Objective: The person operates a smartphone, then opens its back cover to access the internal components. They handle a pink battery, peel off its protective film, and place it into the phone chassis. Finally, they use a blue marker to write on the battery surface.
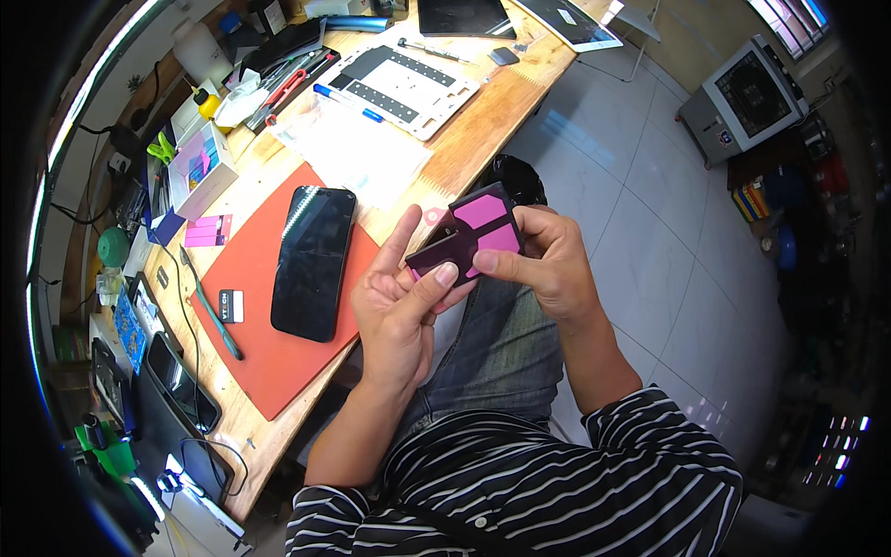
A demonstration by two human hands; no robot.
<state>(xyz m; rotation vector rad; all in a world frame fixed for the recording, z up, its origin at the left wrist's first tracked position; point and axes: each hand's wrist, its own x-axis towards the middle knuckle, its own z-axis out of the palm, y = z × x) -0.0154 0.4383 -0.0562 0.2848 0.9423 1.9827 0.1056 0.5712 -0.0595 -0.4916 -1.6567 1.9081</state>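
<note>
Above my lap, past the table's front edge, I hold a black L-shaped phone battery (450,252) with pink adhesive patches on the side facing me. My left hand (394,316) pinches its lower left corner between the thumb and curled fingers, while the index finger points up and away from it. At its right end, my right hand (552,265) has the thumb pressed on a pink patch and the fingers behind. A small pale tab with a round pink mark shows beside the battery's upper left. On an orange-red mat (251,362) to the left lies a black smartphone (314,263), screen up.
A teal-handled pry tool (221,325) and a small black-and-white card lie on the mat's left part. Pink adhesive strips (208,231) sit by a white box (202,172). Farther back are a blue pen (348,102) and a white tablet frame (404,84). An air cooler (742,97) stands on the floor.
</note>
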